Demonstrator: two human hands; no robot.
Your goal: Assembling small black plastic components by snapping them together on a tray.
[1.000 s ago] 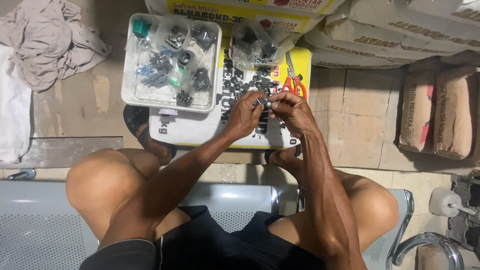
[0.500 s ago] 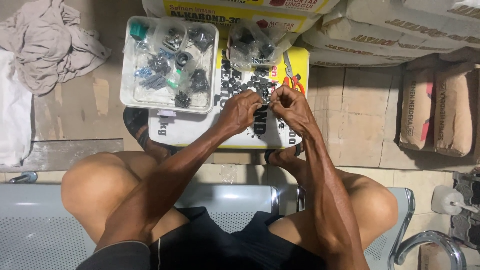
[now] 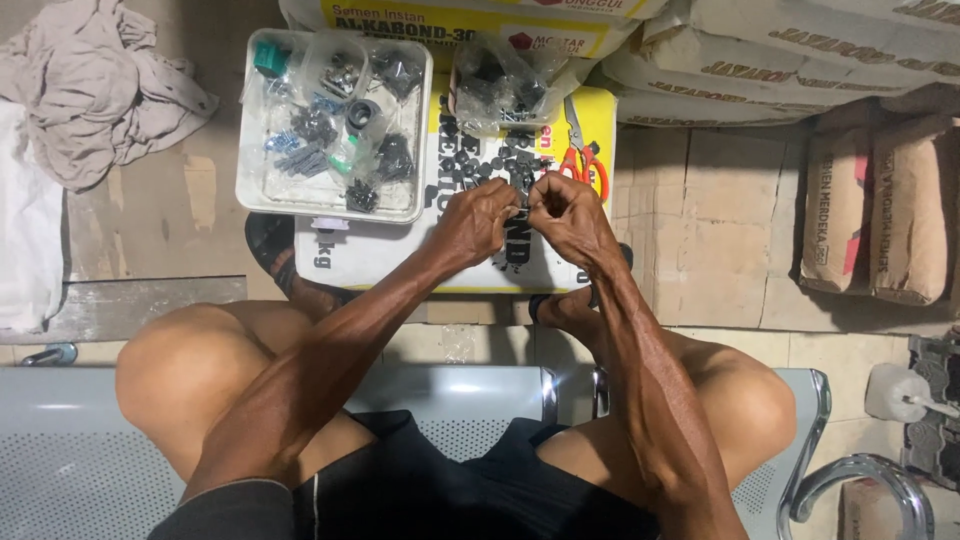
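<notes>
My left hand (image 3: 478, 218) and my right hand (image 3: 566, 212) meet fingertip to fingertip over a white and yellow sack (image 3: 370, 250) lying flat on the floor. Between the fingertips they pinch a small dark part (image 3: 522, 211), mostly hidden by the fingers. Several small black parts (image 3: 470, 168) lie scattered on the sack just beyond the hands. A clear plastic bag (image 3: 497, 92) with more black parts sits at the sack's far end. Orange-handled scissors (image 3: 584, 160) lie to the right of the hands.
A white tray (image 3: 252, 200) with bagged screws and black fittings rests at the left. Cement sacks (image 3: 790, 60) are stacked behind, brown sacks (image 3: 872, 215) at the right. Cloth (image 3: 95, 95) lies far left. I sit on a grey metal bench (image 3: 70, 460).
Both hands stay together over the sack, shifting slightly as the fingers work the small part. Nothing else has moved.
</notes>
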